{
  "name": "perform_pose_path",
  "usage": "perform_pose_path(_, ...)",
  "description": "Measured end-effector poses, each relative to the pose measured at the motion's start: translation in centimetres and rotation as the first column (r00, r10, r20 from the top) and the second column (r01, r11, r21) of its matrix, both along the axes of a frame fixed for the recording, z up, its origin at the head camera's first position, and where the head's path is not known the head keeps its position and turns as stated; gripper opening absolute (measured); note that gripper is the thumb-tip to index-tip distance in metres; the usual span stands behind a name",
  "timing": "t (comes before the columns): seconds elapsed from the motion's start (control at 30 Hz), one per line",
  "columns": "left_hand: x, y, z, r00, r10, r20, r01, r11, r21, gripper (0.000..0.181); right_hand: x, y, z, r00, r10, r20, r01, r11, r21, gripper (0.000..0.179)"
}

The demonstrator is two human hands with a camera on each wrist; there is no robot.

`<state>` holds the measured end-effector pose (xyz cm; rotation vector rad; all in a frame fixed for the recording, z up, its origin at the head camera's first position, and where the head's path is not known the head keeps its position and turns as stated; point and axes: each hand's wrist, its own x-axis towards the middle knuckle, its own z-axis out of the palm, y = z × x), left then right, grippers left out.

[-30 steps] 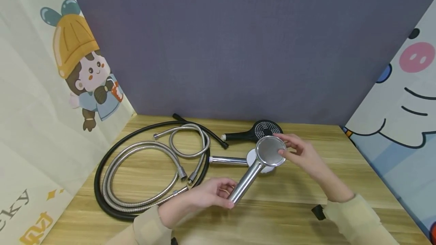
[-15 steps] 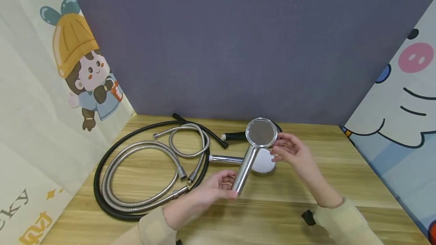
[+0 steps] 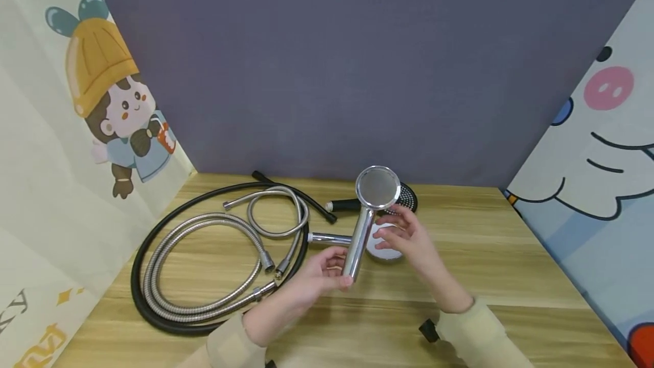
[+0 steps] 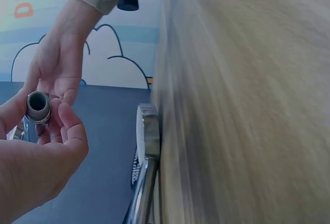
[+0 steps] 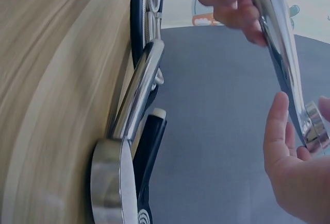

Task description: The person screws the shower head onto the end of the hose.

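My left hand [image 3: 311, 280] pinches the lower end of a chrome shower head [image 3: 363, 237], raised above the table with its round grey face tilted up. In the left wrist view the handle's threaded end [image 4: 38, 112] faces the camera, between thumb and fingers. My right hand [image 3: 414, 246] is beside the shower head's neck with its fingers spread loosely; in the right wrist view one straight finger [image 5: 277, 123] overlaps the neck. Beneath lie a chrome shower head with a white face [image 3: 384, 250] and a black shower head [image 3: 407, 199], both partly hidden.
On the wooden table [image 3: 490, 277], a black hose [image 3: 137, 277] circles a ribbed steel hose [image 3: 153, 260]. A thinner silver hose [image 3: 271, 234] loops behind them. A dark grey panel [image 3: 327, 72] rises at the back, with printed sheets on both sides.
The held shower head has moved left and away from me, and its handle stands more upright. My right hand has let go of its rim and come left to the neck.
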<state>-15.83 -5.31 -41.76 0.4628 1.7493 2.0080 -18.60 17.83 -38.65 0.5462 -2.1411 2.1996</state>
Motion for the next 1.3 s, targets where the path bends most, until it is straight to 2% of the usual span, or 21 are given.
perform_pose_path(0.17, -0.1, 0.3, 0.1, 1.0, 0.01, 0.0, -0.01, 1.0, 0.012, 0.056, 0.1, -0.9, -0.4, 1.0, 0.021, 0.004, -0.02, 0.998, -0.051, 0.056)
perform_pose_path(0.6, 0.0, 1.5, -0.4, 0.999, 0.042, -0.034, -0.042, 0.999, -0.005, 0.055, -0.1, -1.9, -1.2, 0.996, -0.005, 0.088, 0.009, 0.999, -0.042, 0.064)
perform_pose_path(0.73, 0.0, 2.0, -0.5, 0.996, 0.059, -0.068, -0.059, 0.998, -0.012, 0.054, -0.1, -1.8, -1.1, 0.994, 0.004, 0.113, 0.0, 0.999, -0.036, 0.068)
perform_pose_path(0.93, 0.1, 2.5, -0.6, 0.99, 0.078, -0.117, -0.082, 0.996, -0.029, 0.053, -0.1, -1.8, -0.8, 0.984, 0.023, 0.175, -0.016, 0.999, -0.039, 0.076)
perform_pose_path(1.1, 0.2, 2.9, -0.6, 0.989, 0.093, -0.118, -0.098, 0.994, -0.039, 0.05, 0.1, -1.9, -0.7, 0.973, 0.045, 0.226, -0.038, 0.999, -0.037, 0.08)
perform_pose_path(1.3, 0.5, 3.3, -0.8, 0.986, 0.121, -0.114, -0.126, 0.991, -0.038, 0.048, 0.1, -1.9, -0.9, 0.967, 0.017, 0.255, -0.015, 1.0, -0.011, 0.075)
